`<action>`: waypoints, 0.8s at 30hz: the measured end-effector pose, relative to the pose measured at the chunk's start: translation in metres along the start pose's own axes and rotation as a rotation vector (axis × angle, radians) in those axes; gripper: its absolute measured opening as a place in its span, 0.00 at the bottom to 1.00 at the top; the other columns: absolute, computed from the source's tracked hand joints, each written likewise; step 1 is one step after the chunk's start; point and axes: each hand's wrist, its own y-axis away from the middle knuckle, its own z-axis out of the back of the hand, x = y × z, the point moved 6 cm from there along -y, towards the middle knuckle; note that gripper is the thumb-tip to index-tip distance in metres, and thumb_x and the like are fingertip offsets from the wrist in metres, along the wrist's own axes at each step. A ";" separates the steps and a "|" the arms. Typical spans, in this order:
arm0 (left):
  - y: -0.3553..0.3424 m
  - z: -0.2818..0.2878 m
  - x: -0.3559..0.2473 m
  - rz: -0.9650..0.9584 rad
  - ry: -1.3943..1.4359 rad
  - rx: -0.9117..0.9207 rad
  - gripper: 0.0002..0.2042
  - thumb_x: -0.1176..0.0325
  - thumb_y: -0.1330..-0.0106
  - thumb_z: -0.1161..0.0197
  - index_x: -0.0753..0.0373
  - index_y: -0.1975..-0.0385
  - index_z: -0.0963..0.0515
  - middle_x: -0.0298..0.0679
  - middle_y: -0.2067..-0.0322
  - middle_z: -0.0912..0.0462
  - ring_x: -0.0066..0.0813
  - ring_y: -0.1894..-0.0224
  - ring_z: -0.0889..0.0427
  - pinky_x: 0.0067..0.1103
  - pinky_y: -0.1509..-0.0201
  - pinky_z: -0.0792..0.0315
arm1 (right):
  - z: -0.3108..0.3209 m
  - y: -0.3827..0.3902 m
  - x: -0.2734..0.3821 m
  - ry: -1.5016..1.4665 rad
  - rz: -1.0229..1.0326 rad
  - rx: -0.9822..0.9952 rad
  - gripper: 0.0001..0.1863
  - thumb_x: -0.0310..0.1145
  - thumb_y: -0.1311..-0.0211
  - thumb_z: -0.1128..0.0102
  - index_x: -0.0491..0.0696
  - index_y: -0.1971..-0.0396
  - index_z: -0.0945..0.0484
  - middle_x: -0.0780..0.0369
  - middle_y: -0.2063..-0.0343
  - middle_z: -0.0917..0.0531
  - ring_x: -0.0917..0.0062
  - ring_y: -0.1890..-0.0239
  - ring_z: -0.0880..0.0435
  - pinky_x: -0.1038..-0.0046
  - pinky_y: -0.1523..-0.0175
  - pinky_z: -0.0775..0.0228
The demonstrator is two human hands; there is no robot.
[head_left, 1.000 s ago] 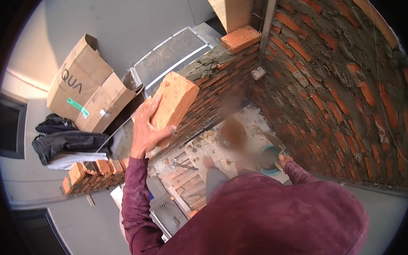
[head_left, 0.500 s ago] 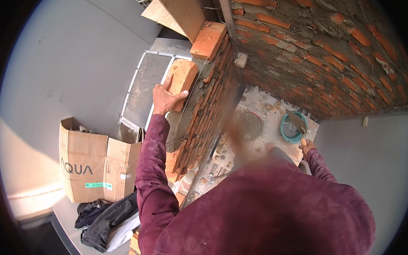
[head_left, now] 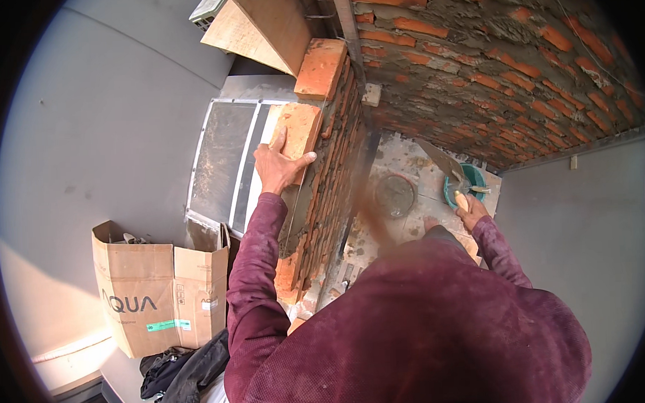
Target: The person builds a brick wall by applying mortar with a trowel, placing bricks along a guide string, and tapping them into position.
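Note:
My left hand (head_left: 282, 167) grips an orange brick (head_left: 296, 123) at the top of the low brick wall (head_left: 334, 130), with fingers over it and thumb on its right side, beside a taut string. Another brick (head_left: 319, 68) sits just beyond it on the wall, above a strip of grey mortar (head_left: 293, 209). My right hand (head_left: 471, 214) is closed round the pale handle of a trowel (head_left: 443, 162), held over a teal bucket (head_left: 478, 178) on the right, with its blade angled up and left.
A tall mortar-smeared brick wall (head_left: 502, 67) rises at right. Left lie a framed mesh panel (head_left: 218, 162), a cardboard box (head_left: 137, 272) and dark clothing (head_left: 197, 369). Plywood boards (head_left: 263, 29) stand at the top. A round container (head_left: 397, 195), partly blurred, is on the littered floor (head_left: 413, 156).
My left hand has brought the brick from mid-air onto the wall top near the other brick. The trowel has shifted up-left over the bucket. The view has turned.

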 end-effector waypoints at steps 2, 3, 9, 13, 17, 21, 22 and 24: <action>0.002 -0.003 -0.006 0.037 -0.005 0.011 0.51 0.33 0.64 0.26 0.54 0.36 0.29 0.49 0.62 0.28 0.46 0.55 0.29 0.37 0.48 0.32 | 0.004 0.001 0.038 0.056 0.170 -0.050 0.24 0.42 0.45 0.39 0.41 0.52 0.27 0.46 0.64 0.21 0.51 0.60 0.21 0.57 0.54 0.30; 0.003 -0.005 -0.007 0.041 -0.014 -0.002 0.52 0.32 0.65 0.26 0.53 0.36 0.29 0.48 0.62 0.29 0.46 0.55 0.30 0.37 0.48 0.33 | 0.006 0.004 0.068 0.060 0.212 -0.054 0.24 0.42 0.45 0.40 0.41 0.53 0.27 0.44 0.63 0.21 0.48 0.56 0.22 0.56 0.51 0.32; 0.001 -0.011 -0.006 0.076 -0.027 0.018 0.52 0.28 0.63 0.30 0.50 0.35 0.30 0.46 0.62 0.31 0.44 0.54 0.32 0.38 0.49 0.35 | 0.014 0.014 0.224 0.189 0.630 -0.116 0.24 0.43 0.37 0.45 0.44 0.47 0.33 0.44 0.62 0.20 0.47 0.59 0.21 0.53 0.55 0.31; 0.002 -0.011 -0.005 0.051 -0.037 -0.012 0.47 0.29 0.56 0.33 0.49 0.35 0.31 0.48 0.62 0.29 0.45 0.56 0.31 0.37 0.52 0.32 | -0.004 0.011 0.312 0.307 0.823 -0.068 0.25 0.41 0.34 0.48 0.43 0.43 0.38 0.45 0.62 0.20 0.46 0.62 0.21 0.52 0.57 0.29; 0.002 -0.009 -0.006 0.008 -0.079 -0.052 0.36 0.35 0.43 0.40 0.46 0.36 0.30 0.50 0.61 0.27 0.46 0.56 0.30 0.37 0.55 0.32 | -0.028 0.012 0.366 0.431 0.859 -0.031 0.25 0.42 0.33 0.50 0.43 0.42 0.39 0.45 0.60 0.20 0.48 0.58 0.20 0.52 0.54 0.28; 0.001 -0.013 -0.003 0.018 -0.057 -0.117 0.29 0.41 0.36 0.44 0.45 0.37 0.29 0.49 0.61 0.26 0.46 0.56 0.29 0.38 0.56 0.32 | -0.066 -0.007 0.377 0.414 0.827 0.031 0.23 0.43 0.31 0.52 0.42 0.45 0.37 0.45 0.57 0.21 0.48 0.54 0.21 0.53 0.50 0.30; 0.002 -0.014 -0.002 0.017 -0.060 -0.129 0.28 0.42 0.35 0.44 0.46 0.37 0.29 0.49 0.61 0.26 0.46 0.55 0.29 0.38 0.56 0.32 | -0.077 -0.016 0.376 0.473 0.775 0.074 0.22 0.42 0.31 0.52 0.42 0.46 0.36 0.45 0.57 0.20 0.48 0.54 0.21 0.53 0.50 0.30; 0.003 -0.016 -0.005 0.014 -0.072 -0.147 0.28 0.42 0.35 0.44 0.45 0.37 0.29 0.49 0.60 0.26 0.46 0.55 0.30 0.39 0.56 0.32 | -0.094 -0.033 0.368 0.627 0.658 0.171 0.18 0.41 0.30 0.54 0.43 0.51 0.35 0.45 0.57 0.20 0.47 0.55 0.21 0.51 0.51 0.29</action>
